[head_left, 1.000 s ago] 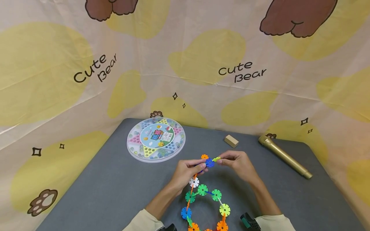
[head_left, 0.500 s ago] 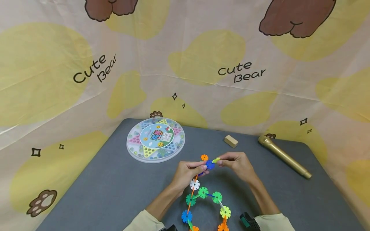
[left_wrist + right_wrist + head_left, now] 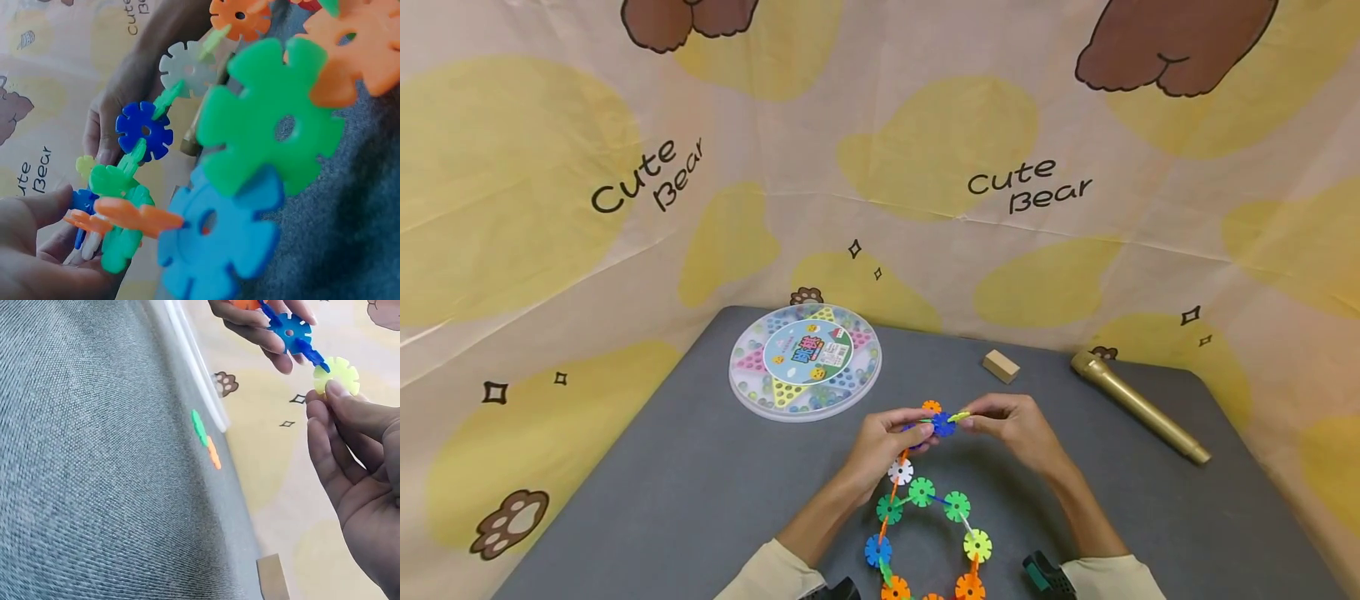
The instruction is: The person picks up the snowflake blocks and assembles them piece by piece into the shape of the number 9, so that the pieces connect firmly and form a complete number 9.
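My left hand [image 3: 880, 450] pinches a chain of slotted plastic snowflake discs near its end, where a dark blue disc [image 3: 943, 424] shows past the thumb. Between thumb and fingers, my right hand [image 3: 365, 462] holds a yellow disc [image 3: 337, 374] by its edge. A blue disc set on edge [image 3: 312, 355] meets the yellow one; how deep the slots sit cannot be told. From the left hand the linked discs run down through a white disc [image 3: 901, 472] into a ring with green [image 3: 921, 492], blue [image 3: 877, 550] and orange discs. The ring's near part is cut off.
A round marble board game [image 3: 805, 362] lies at the back left of the grey table [image 3: 700, 500]. A wooden block [image 3: 1001, 366] and a gold tube [image 3: 1138, 407] lie at the back right. Green [image 3: 199, 428] and orange pieces [image 3: 214, 453] lie on the table.
The ring dipped slightly toward me, then rose again and shifted a little left. The yellow disc is tilted slightly flatter against the blue one. Both hands stay nearly in place.
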Motion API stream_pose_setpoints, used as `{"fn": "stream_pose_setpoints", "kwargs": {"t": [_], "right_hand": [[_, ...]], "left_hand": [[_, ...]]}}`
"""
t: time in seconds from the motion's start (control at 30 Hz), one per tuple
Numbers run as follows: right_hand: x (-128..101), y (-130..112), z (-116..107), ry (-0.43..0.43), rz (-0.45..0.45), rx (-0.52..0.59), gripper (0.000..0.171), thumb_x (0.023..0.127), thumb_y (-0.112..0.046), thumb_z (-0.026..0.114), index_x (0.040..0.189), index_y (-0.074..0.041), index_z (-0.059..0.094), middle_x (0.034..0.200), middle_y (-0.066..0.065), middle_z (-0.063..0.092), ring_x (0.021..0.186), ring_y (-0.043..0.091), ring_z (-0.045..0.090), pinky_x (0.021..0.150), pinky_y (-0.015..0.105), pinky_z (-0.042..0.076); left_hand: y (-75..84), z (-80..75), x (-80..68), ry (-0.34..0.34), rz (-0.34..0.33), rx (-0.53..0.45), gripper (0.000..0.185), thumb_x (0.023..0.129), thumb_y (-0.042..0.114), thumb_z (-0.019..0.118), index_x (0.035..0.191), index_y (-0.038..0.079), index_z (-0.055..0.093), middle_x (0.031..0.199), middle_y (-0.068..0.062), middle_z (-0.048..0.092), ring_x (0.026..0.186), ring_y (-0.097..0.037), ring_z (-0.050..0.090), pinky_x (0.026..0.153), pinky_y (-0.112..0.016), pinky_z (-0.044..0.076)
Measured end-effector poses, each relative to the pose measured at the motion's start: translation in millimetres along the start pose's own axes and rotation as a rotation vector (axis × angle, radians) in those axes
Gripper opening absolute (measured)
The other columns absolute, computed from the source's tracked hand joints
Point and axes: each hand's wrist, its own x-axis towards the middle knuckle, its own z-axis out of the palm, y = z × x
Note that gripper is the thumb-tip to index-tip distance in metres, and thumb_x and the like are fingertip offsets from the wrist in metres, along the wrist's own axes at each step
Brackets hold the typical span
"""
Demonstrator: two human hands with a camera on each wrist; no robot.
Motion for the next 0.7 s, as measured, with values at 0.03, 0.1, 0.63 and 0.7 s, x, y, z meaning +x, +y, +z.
{"fn": "stream_pose_setpoints", "kwargs": {"t": [0.03, 0.1, 0.63, 0.7], "right_hand": [[0, 1, 0, -0.011, 0.004, 0.002, 0.011, 0.094, -0.011, 0.081, 0.104, -0.006, 0.082, 0.099, 0.011, 0.079, 0.087, 0.032, 0.076, 0.08, 0.036, 0.064], [1, 3, 0, -0.023, 0.022, 0.009, 0.017, 0.094, -0.011, 0.081, 0.11, -0.005, 0.08, 0.103, 0.011, 0.079, 0.089, 0.033, 0.076, 0.08, 0.034, 0.064], [10, 18, 3, -0.033, 0.144, -0.103, 0.041, 0.095, -0.015, 0.081, 0.13, 0.003, 0.07, 0.106, 0.012, 0.078, 0.087, 0.029, 0.073, 0.073, 0.037, 0.062], [15, 19, 4, -0.043, 0.15, -0.104, 0.039, 0.095, -0.013, 0.08, 0.13, 0.003, 0.07, 0.107, 0.012, 0.078, 0.089, 0.027, 0.074, 0.075, 0.036, 0.062]], "left_hand": [[-0.2, -0.1, 0.0, -0.001, -0.005, -0.008, 0.031, 0.103, 0.01, 0.069, 0.13, -0.006, 0.071, 0.111, -0.019, 0.077, 0.095, -0.018, 0.077, 0.091, -0.031, 0.062], [-0.6, 0.1, 0.0, -0.007, -0.019, -0.024, 0.033, 0.104, 0.009, 0.068, 0.133, -0.005, 0.07, 0.112, -0.016, 0.076, 0.097, -0.018, 0.076, 0.091, -0.03, 0.062], [2.8, 0.6, -1.6, -0.045, -0.044, -0.033, 0.037, 0.112, 0.017, 0.053, 0.141, -0.004, 0.064, 0.121, -0.017, 0.073, 0.109, -0.029, 0.073, 0.09, -0.028, 0.061], [2.6, 0.5, -1.6, -0.044, -0.042, -0.033, 0.037, 0.112, 0.017, 0.052, 0.141, -0.004, 0.064, 0.121, -0.018, 0.073, 0.11, -0.03, 0.073, 0.09, -0.029, 0.062]]}}
